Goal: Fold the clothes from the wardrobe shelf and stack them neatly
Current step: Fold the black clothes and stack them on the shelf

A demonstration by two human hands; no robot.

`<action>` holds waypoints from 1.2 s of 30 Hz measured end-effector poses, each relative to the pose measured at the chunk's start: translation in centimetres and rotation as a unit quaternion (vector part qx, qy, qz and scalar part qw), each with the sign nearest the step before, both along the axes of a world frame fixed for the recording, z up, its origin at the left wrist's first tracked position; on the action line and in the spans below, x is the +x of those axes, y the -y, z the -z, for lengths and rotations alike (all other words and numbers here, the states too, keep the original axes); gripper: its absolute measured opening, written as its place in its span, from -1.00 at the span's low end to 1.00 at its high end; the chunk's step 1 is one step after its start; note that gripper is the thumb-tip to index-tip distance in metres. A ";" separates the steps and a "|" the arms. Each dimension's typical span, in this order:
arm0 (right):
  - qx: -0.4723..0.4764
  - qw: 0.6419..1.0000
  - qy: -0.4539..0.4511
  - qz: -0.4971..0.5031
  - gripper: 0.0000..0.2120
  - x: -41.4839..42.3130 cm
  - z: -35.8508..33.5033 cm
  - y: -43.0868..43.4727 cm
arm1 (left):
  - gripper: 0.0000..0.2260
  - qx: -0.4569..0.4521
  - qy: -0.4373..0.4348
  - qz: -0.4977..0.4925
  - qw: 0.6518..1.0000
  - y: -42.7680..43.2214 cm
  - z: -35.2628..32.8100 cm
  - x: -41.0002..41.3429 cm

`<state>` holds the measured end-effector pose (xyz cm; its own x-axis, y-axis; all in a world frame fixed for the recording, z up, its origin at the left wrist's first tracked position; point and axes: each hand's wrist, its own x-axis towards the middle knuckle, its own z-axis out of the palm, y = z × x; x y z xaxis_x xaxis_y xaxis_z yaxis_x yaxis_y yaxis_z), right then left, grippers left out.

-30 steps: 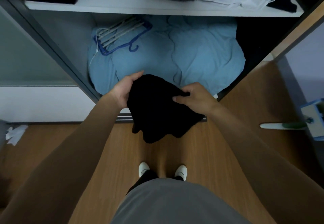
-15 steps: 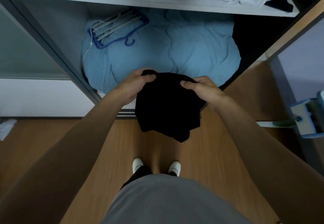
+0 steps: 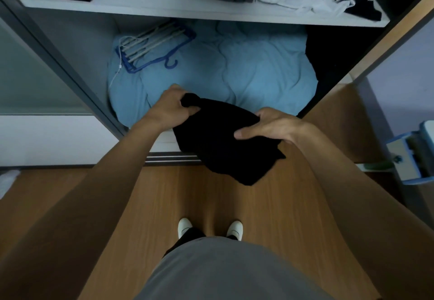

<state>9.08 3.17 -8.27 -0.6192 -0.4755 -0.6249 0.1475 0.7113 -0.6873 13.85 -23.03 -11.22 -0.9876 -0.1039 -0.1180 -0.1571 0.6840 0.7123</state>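
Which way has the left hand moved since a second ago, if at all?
Yes: the left hand moved slightly farther in over the blue bedding, away from the person.

a bunched black garment point(image 3: 225, 139) hangs limp, held up before the wardrobe.

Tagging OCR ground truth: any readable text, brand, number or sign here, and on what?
None readable.
The black garment, gripped by the left hand and right hand, shows no print.
The white shoes show no logo.
The blue device at the right edge is too blurred for any lettering.
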 end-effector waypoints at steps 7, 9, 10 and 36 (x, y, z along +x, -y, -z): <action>0.078 0.988 -0.130 -0.012 -0.84 -1.1 -0.1 -0.6 | -0.92 0.275 0.014 -0.147 0.950 1.5 -0.3 0.8; -0.004 0.993 -0.115 0.033 -0.76 -1.3 0.0 -1.1 | -0.89 0.316 -0.004 -0.204 0.926 1.9 0.0 1.0; -0.066 0.990 -0.103 0.071 -0.77 -1.2 0.2 -1.2 | -0.87 0.332 -0.011 -0.226 0.916 2.1 0.2 1.1; -0.404 0.852 0.150 0.298 -0.59 1.2 4.7 6.7 | -0.69 0.561 0.063 -0.197 0.801 4.4 1.6 4.7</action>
<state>10.30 -3.50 -12.95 -0.7705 -0.4829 -0.4161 0.5728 -0.2379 -0.7844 18.59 -27.45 -12.85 -0.8765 -0.1631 -0.4529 -0.3232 -0.4977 0.8048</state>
